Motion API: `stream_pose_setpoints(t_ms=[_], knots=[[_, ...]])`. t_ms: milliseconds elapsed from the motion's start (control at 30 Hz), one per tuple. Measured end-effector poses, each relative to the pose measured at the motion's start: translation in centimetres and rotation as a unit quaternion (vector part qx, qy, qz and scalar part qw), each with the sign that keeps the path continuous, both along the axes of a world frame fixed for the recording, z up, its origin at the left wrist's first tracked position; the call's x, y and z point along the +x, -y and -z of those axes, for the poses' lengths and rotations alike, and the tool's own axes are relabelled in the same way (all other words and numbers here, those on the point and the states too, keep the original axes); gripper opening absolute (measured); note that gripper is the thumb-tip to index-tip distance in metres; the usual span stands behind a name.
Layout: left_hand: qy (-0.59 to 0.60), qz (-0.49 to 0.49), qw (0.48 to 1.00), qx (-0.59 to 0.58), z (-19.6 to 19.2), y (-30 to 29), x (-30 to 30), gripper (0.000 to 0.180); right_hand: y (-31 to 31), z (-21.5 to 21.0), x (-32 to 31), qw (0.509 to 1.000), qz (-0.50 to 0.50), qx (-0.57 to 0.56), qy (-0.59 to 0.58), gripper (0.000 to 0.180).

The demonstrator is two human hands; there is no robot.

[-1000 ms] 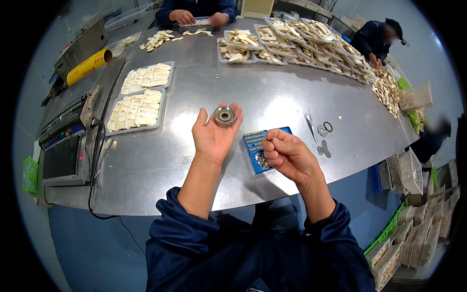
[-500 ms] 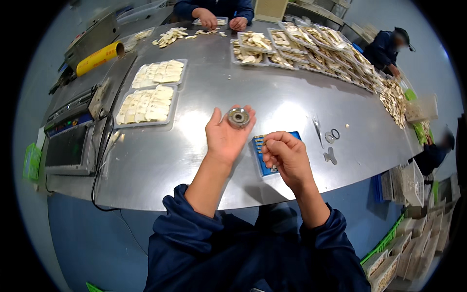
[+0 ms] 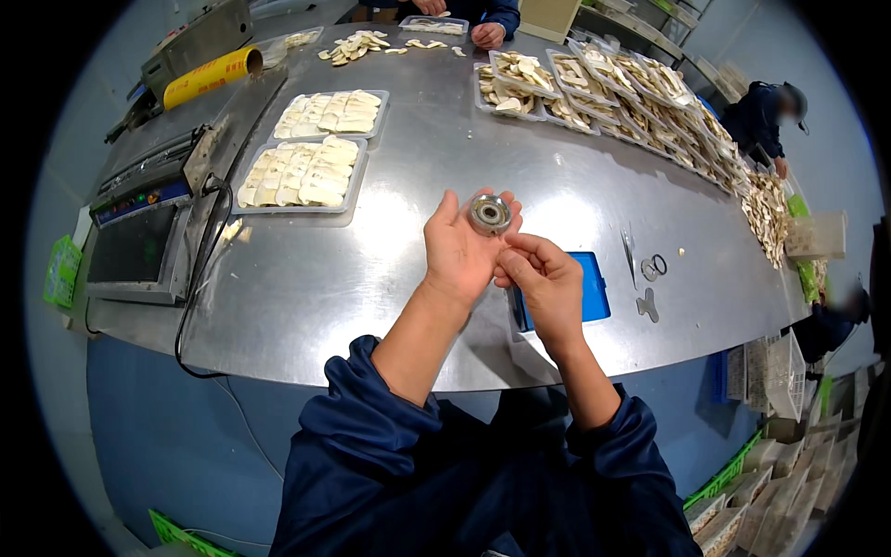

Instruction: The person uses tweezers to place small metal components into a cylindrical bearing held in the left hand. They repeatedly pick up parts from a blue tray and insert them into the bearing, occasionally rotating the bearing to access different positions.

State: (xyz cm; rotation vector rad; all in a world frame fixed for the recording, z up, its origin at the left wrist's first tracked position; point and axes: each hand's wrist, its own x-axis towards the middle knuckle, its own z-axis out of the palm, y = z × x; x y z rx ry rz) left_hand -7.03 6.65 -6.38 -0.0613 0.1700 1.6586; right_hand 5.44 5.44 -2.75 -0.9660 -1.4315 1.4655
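My left hand (image 3: 461,255) is turned palm up over the steel table, and a round metal part with a centre hole, like a bearing (image 3: 489,214), rests on its fingers. Beside it, my right hand (image 3: 548,288) has thumb and forefinger pinched together close to the left fingers. Whatever sits in that pinch is too small to make out. Partly covered by the right hand is a blue box (image 3: 594,290). To its right lie tweezers (image 3: 630,258), two rings (image 3: 654,267) and a small grey metal plate with lobes (image 3: 648,304).
Two trays of pale sliced mushrooms (image 3: 302,174) stand left, near a scale (image 3: 137,243) with a black cable. Stacked trays of slices (image 3: 603,88) fill the far right. Across the table, a person's hands (image 3: 487,35) are near a tray (image 3: 433,25).
My right hand has moved from over the blue box to beside my left fingers. The metal part still rests on my left hand. The whole view has shifted slightly.
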Motion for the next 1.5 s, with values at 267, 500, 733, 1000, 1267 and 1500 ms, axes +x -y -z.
stream_pose_setpoints(t_ms=[267, 500, 733, 1000, 1267, 1500], knots=[[0.019, -0.008, 1.0, -0.002, -0.5, 0.0, 0.1, 0.051, -0.2, 1.7, 0.3, 0.973, 0.05, 0.205, 0.093, 0.01], [0.016, -0.003, 1.0, 0.008, -0.1, 0.1, 0.0, 0.05, -0.1, 1.7, -0.1, 0.956, 0.05, 0.243, 0.158, 0.008], [0.017, -0.006, 1.0, -0.007, -0.4, 0.2, 0.2, 0.05, -0.1, 0.8, -0.1, 0.96, 0.052, 0.207, 0.18, 0.009], [0.006, 0.0, 1.0, -0.01, -0.6, 0.3, 0.2, 0.052, 0.2, 0.6, -0.2, 0.959, 0.066, 0.192, 0.2, 0.009], [0.002, 0.005, 1.0, 0.019, -0.8, 0.3, 0.4, 0.054, -0.6, 2.2, -0.9, 0.948, 0.137, 0.243, 0.153, 0.006], [-0.001, 0.007, 1.0, 0.015, -0.6, 0.4, 0.3, 0.054, -0.6, 2.1, -1.3, 0.937, 0.139, 0.279, 0.158, 0.007]])
